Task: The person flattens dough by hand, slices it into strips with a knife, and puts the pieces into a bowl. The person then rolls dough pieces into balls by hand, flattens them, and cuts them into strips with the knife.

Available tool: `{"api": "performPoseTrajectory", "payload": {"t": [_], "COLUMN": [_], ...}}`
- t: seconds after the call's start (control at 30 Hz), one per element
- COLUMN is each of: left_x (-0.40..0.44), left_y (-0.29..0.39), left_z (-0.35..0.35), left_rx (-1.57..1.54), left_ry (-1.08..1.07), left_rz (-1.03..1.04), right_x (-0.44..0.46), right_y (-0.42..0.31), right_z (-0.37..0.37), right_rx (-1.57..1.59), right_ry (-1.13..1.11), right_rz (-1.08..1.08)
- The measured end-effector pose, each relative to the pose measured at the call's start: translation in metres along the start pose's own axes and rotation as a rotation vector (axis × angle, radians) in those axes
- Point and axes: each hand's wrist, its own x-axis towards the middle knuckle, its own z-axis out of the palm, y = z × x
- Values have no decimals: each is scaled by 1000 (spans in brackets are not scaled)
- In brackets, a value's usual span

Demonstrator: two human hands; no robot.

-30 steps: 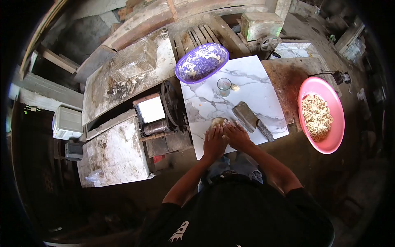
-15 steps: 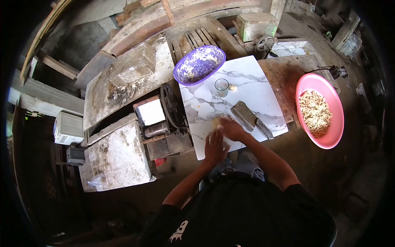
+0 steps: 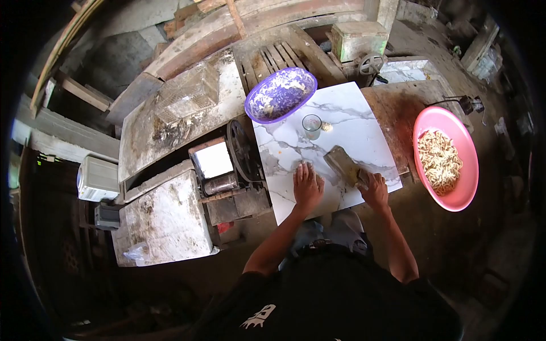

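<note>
My left hand [image 3: 307,186] lies flat on the marble-patterned board [image 3: 352,108], fingers stretched forward. What is under it, if anything, is hidden. My right hand [image 3: 373,190] is wrapped round the handle of a cleaver [image 3: 342,163], whose broad blade lies against the board and points up and left. A clear glass [image 3: 311,125] stands farther up the board, with a small pale lump [image 3: 326,127] beside it. At the board's far left corner a purple basin [image 3: 280,95] with white residue sits tilted.
A pink basin [image 3: 470,153] holding many pale twisted strips stands to the right. On the left are a roller machine with a dark wheel [image 3: 243,150], a wire basket [image 3: 190,94] on a stained slab, and a clear plastic bag [image 3: 135,252].
My hands have moved apart. The right one left the pale dough piece near the left hand and took hold of the cleaver's handle. The dough piece no longer shows.
</note>
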Motion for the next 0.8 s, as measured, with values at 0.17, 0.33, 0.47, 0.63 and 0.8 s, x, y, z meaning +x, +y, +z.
{"api": "performPoseTrajectory", "payload": {"t": [0.17,0.33,0.47,0.63,0.8], "left_x": [1,20,33,38,40], "left_y": [4,-12,-18,-34,-21], "left_z": [3,4,4,20,6], "left_rx": [88,-41,66,-14,28], "left_ry": [-90,-229,-293,-329,-344], "left_rz": [-40,-255,-359,-375,-428], "right_x": [-11,-12,-15,-19,-17], "right_y": [-4,-6,-9,-10,-8], "right_z": [7,7,10,11,11], "right_rx": [-52,-27,-23,14,32], "right_ry": [41,54,104,142,167], "right_rz": [50,71,74,63,54]}}
